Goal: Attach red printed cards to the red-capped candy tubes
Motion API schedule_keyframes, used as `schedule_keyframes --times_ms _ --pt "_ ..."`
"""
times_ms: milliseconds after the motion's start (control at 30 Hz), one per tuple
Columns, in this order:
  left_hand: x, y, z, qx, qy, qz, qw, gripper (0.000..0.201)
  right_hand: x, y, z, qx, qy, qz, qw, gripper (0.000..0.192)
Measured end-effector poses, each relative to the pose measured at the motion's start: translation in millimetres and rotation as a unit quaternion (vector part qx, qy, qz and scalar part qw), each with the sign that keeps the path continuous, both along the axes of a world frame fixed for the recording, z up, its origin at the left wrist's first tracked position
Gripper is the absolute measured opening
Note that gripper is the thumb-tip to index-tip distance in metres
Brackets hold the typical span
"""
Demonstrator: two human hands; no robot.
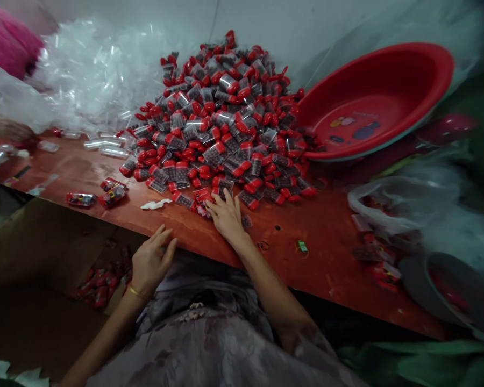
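A large heap of small clear plastic cases with red caps point(226, 123) rises from the red-brown table point(326, 236). At its front edge, my right hand point(228, 217) reaches in with fingers stretched and apart. Its fingertips are at a red printed packet point(203, 200) and the nearest cases; no firm grip shows. My left hand point(152, 260), with a yellow band at the wrist, hovers by the table's front edge, its fingers loosely bent and apart, holding nothing. Left of the heap lie a scrap of white material point(156, 204) and a few filled red packets point(113, 192).
A red basin point(371, 107) leans at the back right. Clear plastic pieces point(97, 70) are piled at the back left, near another person's blurred hand point(8, 131). A plastic bag point(391, 199) stands at right. Below the table, a box holds red pieces point(102, 282).
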State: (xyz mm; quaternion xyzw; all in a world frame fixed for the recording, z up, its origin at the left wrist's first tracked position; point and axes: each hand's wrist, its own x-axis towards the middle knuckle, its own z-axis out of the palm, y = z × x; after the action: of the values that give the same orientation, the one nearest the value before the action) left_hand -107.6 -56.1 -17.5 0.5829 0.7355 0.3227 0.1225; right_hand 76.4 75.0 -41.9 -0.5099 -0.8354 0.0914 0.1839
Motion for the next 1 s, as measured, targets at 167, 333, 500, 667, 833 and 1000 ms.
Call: schedule_keyframes --times_ms 167,333,500,667,833,1000 --pt "19 17 7.6 0.064 -0.038 -0.062 0.995 0.026 -4 -5 2.5 0.005 0.016 0.011 1.000 0.027" --pt "37 62 -1.3 0.073 0.064 -0.084 0.992 0.039 -5 -5 5.2 0.003 -0.007 0.025 1.000 0.036" --pt "39 85 -17.0 0.025 0.113 -0.090 0.989 0.051 0 -5 2.4 -0.004 0.003 0.033 0.999 0.030" --pt "39 76 -10.0 0.071 0.013 -0.064 0.995 0.044 3 -7 4.5 0.032 0.029 0.004 0.999 0.027" --pt "48 77 -1.9 0.052 -0.240 -0.041 0.969 0.037 2 -25 15.7 0.093 0.059 0.004 0.994 0.029" --pt "60 85 3.4 0.072 -0.469 -0.038 0.880 0.021 2 -42 18.6 0.035 0.262 -0.055 0.963 0.043"
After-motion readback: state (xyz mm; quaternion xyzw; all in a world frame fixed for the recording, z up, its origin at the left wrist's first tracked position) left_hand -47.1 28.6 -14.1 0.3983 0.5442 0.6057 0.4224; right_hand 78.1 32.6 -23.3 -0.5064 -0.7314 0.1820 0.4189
